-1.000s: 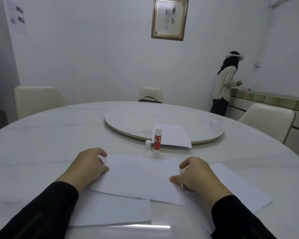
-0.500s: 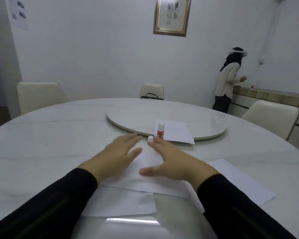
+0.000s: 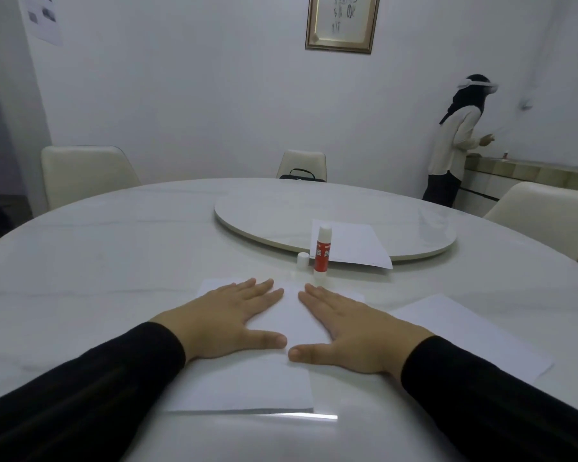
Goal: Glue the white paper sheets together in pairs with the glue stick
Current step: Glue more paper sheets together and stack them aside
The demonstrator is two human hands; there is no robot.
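White marble round table point(image 3: 114, 261) carries the white paper sheets point(image 3: 291, 315), onto which both hands have been moved from gripping the edges to lying flat, so a glued pair is judged to be under pressing. Left hand point(image 3: 227, 318) and right hand point(image 3: 354, 331) are spread, palms down. Beyond the sheets, the red-and-white glue stick point(image 3: 323, 250) stands uncapped beside its small white cap point(image 3: 303, 260).
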